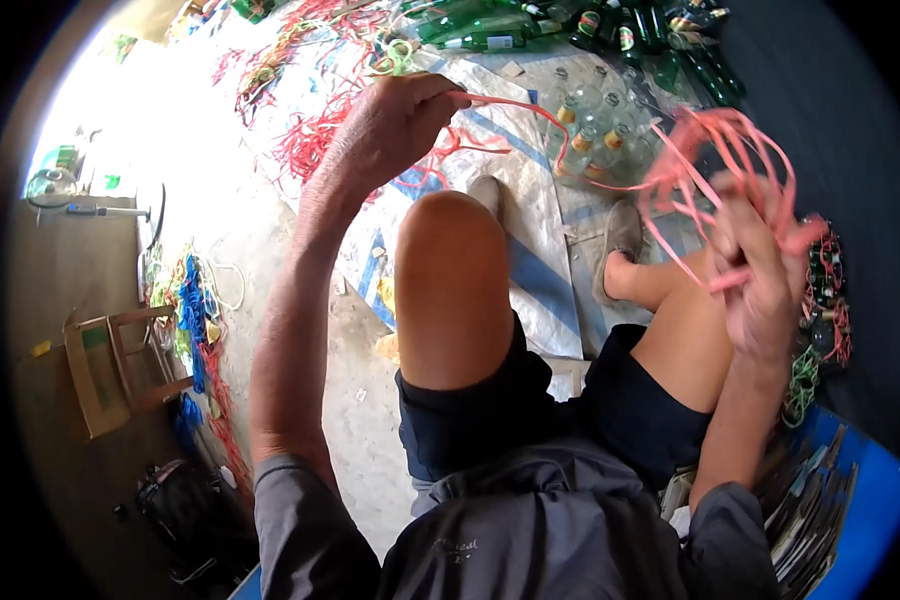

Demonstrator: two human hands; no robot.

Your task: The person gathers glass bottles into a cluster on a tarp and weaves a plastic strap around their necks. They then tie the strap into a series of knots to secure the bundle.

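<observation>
A loose bundle of pink-red plastic strapping (pixel 735 130) loops out above and around my right hand (pixel 755 255), which is closed on it at the right. My left hand (pixel 410 115), raised at the upper middle, pinches the end of one pink-red strand. That strand sags from the left fingertips toward the bundle. Behind the left hand, more red strapping (pixel 315 145) lies tangled on the floor. Clear glass bottles (pixel 600 130), some with yellowish labels or caps, stand in a group beyond my feet, between the two hands.
Green glass bottles (pixel 490 30) lie piled at the top. A white and blue sheet (pixel 535 260) covers the floor under my feet. Blue and red straps (pixel 192 310) hang at the left near a wooden frame (pixel 135 350). A blue box (pixel 885 480) holding flat pieces stands at lower right.
</observation>
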